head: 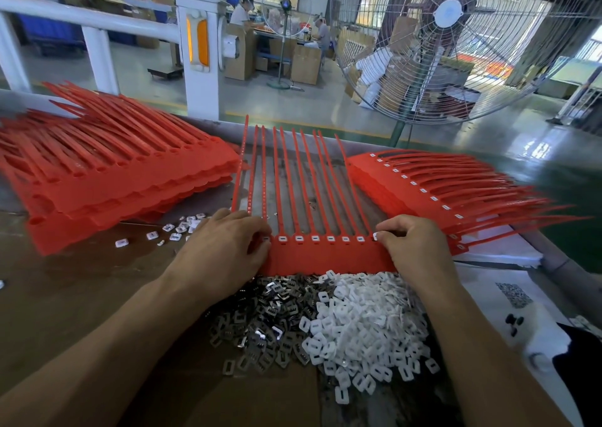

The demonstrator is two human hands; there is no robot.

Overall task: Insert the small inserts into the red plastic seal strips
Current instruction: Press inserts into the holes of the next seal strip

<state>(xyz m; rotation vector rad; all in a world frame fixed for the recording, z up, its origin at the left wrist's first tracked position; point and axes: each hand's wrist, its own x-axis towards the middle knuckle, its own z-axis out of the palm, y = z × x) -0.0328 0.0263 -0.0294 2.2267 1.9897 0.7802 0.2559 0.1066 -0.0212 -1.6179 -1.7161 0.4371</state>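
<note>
Your right hand (415, 240) pinches a white insert (375, 236) at the last socket of the red seal strip (325, 254) lying between your hands, while your left hand (228, 247) curls its fingers over the strip's other end. Six sockets between already show white. A finished stack (423, 185) sits right; an unfilled stack (114, 179) waits left.

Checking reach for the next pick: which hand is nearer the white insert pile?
Right. The right hand sits at the strip's right end, just above the white insert pile; the left hand is at the strip's left end, above the metal pile.
</note>
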